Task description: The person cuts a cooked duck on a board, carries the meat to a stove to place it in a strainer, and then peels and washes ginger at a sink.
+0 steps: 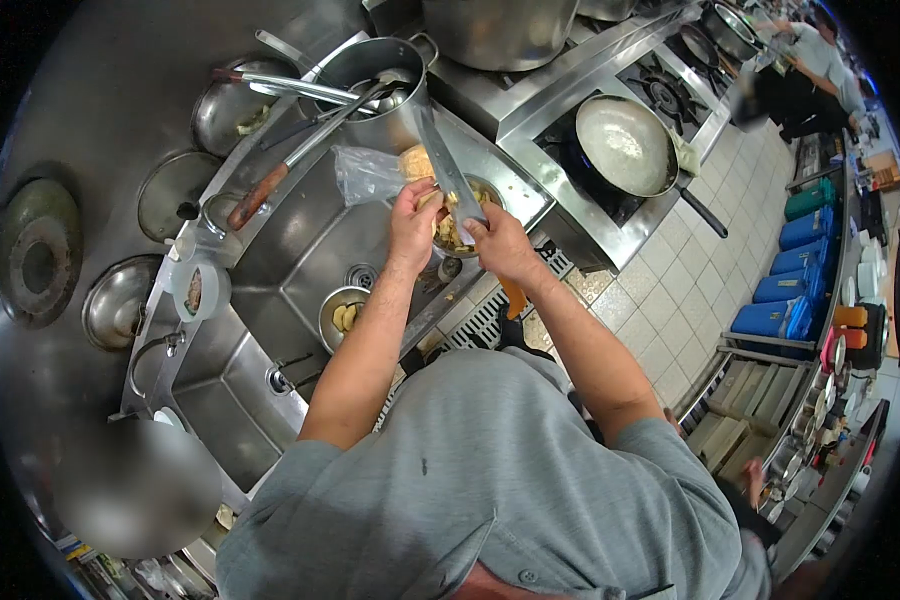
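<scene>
Bowl (457, 226) of soft, slippery food looks light; left hand (413, 222) pinches its rim, right hand (497, 243) grips a stiff ladle (450, 170) over it

Open sink basin (300, 260) left of both hands, floor bare apart from a small bowl (342, 318) near the drain. Tall pot (380, 80) just behind the left hand (413, 225), ladle handles (270, 180) slanting from it across the basin rim. Plastic bag (370, 172) close beside the left hand. Metal blade (448, 170) rising between pot and right hand (500, 245). Wok (625, 145) on the burner to the right, its handle jutting over the tiled aisle (670, 290), which is clear.
</scene>
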`<state>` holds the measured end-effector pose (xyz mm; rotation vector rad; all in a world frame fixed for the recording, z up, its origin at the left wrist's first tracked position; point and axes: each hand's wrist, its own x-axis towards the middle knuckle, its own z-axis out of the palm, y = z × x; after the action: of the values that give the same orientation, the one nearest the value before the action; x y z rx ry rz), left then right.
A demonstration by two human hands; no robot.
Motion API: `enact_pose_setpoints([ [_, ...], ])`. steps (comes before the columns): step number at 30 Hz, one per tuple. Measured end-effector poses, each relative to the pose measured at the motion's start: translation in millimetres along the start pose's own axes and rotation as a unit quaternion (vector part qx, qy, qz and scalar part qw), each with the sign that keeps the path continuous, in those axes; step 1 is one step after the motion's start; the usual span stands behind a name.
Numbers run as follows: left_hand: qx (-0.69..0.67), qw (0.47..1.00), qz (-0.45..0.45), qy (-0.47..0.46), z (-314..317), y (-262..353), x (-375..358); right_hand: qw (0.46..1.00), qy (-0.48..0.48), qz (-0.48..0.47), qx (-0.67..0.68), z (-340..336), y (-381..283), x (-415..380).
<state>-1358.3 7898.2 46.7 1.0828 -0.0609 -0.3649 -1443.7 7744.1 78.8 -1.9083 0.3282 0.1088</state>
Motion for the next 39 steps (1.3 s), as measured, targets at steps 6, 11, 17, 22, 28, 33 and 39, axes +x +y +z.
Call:
enact_pose_setpoints([
  [6, -0.004, 1.000, 0.007, 0.024, 3, -1, 4, 0.997, 0.038, -0.048, -0.044, -6, -10, -4],
  [11, 0.096, 0.993, 0.029, 0.067, -9, -16, 3, 0.998, -0.022, -0.034, -0.039, 11, 10, -1],
  [17, 0.046, 0.999, -0.004, -0.020, 0, -9, 9, 0.985, 0.049, -0.153, -0.056, 5, 31, 14],
  [22, 0.060, 0.993, -0.077, -0.062, 10, 13, 6, 0.935, -0.125, 0.090, 0.319, -12, 11, -1],
  [28, 0.433, 0.897, -0.083, 0.032, 31, 30, -22, 0.992, 0.036, -0.077, -0.097, -39, 1, -2],
  [33, 0.693, 0.703, 0.112, -0.117, 15, 18, -37, 0.998, 0.015, -0.004, -0.064, -33, -3, 3],
  [39, 0.727, 0.677, 0.074, -0.084, -5, 11, -23, 0.999, 0.006, 0.032, -0.022, -41, -9, -2],
])
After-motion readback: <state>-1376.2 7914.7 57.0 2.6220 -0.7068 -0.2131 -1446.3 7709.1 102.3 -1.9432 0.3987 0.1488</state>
